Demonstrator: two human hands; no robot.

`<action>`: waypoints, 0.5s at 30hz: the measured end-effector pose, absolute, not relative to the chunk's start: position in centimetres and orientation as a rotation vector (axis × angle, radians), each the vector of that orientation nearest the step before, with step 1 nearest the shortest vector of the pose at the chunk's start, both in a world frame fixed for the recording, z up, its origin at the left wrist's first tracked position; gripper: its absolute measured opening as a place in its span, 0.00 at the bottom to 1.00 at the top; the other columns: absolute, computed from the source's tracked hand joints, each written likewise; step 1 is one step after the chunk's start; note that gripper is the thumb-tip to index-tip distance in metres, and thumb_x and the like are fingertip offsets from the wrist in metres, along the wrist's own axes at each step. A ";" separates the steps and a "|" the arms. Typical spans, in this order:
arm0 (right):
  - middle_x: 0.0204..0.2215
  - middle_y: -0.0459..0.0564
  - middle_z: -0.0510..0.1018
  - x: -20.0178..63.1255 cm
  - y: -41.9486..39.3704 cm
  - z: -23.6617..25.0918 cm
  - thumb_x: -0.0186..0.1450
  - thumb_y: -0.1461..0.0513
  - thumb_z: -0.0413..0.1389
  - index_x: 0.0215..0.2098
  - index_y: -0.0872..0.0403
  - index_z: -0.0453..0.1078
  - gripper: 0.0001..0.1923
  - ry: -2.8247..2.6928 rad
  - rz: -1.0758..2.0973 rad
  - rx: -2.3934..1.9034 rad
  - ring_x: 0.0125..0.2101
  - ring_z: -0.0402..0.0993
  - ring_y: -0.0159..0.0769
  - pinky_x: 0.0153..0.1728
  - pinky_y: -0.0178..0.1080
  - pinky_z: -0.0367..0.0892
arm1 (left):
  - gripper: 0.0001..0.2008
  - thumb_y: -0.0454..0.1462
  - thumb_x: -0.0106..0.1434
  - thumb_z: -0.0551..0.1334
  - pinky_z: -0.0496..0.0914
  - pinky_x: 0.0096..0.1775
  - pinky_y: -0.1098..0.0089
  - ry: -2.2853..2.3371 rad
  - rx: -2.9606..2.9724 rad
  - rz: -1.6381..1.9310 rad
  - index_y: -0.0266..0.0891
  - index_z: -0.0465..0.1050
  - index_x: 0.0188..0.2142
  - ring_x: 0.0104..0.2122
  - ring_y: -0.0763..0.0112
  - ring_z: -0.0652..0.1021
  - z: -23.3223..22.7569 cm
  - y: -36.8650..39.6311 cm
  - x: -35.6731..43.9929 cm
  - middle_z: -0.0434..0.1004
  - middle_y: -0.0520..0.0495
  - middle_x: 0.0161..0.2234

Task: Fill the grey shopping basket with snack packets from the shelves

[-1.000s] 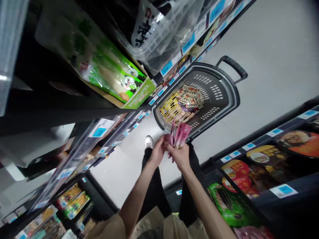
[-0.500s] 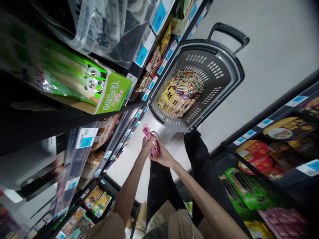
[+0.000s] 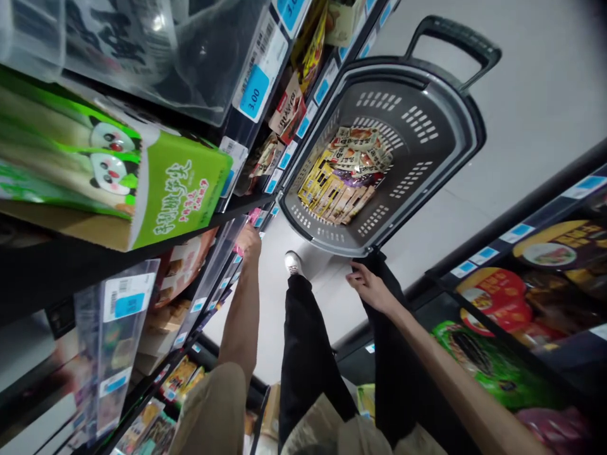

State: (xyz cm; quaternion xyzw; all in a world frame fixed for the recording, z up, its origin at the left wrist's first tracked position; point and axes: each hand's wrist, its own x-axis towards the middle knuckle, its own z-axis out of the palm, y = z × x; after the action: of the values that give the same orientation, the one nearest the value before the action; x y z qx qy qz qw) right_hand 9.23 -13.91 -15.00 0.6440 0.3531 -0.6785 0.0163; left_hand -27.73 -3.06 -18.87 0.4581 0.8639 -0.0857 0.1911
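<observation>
Some pink packaging, mostly hidden, gripped in left hand; right hand hangs, fingers loosely parted.

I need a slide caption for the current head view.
Left hand holding pink packets beside a shelf, right hand empty near the basket.

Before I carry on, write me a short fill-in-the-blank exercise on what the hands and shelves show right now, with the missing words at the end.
The packets at the left hand are ____. The right hand holds ____. The largest uncut blue label reads ____. The shoe on the floor is ____.

Missing words: pink; nothing; 3.00; white.
</observation>
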 end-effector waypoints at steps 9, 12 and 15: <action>0.41 0.54 0.86 6.8 -13.4 -14.6 0.70 0.56 0.55 0.55 0.54 0.76 0.19 1.123 -2.056 1.857 0.36 0.84 0.41 0.43 0.39 0.74 | 0.22 0.38 0.73 0.45 0.75 0.39 0.61 2.354 1.272 -0.293 0.30 0.76 0.45 0.42 0.51 0.79 -19.1 -0.7 -31.0 0.72 0.34 0.32; 0.43 0.53 0.86 5.3 -13.3 -14.2 0.70 0.57 0.54 0.55 0.53 0.76 0.18 1.127 -2.058 1.849 0.36 0.83 0.40 0.43 0.38 0.74 | 0.24 0.39 0.76 0.41 0.75 0.37 0.63 2.338 1.240 -0.236 0.32 0.75 0.44 0.37 0.55 0.80 -17.5 -0.1 -31.2 0.71 0.38 0.29; 0.41 0.52 0.86 4.3 -13.4 -14.1 0.71 0.57 0.53 0.52 0.51 0.78 0.17 1.157 -2.094 1.824 0.36 0.84 0.42 0.43 0.38 0.74 | 0.25 0.40 0.78 0.40 0.76 0.38 0.61 2.271 1.243 -0.184 0.32 0.74 0.42 0.34 0.58 0.79 -16.8 0.7 -30.9 0.70 0.40 0.28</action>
State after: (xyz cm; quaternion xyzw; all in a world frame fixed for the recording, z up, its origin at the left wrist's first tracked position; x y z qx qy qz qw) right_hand 4.32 -13.39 -14.14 0.6050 0.3838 -0.6944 0.0664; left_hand -30.86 0.66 -16.78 0.4611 0.8426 -0.0682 0.2696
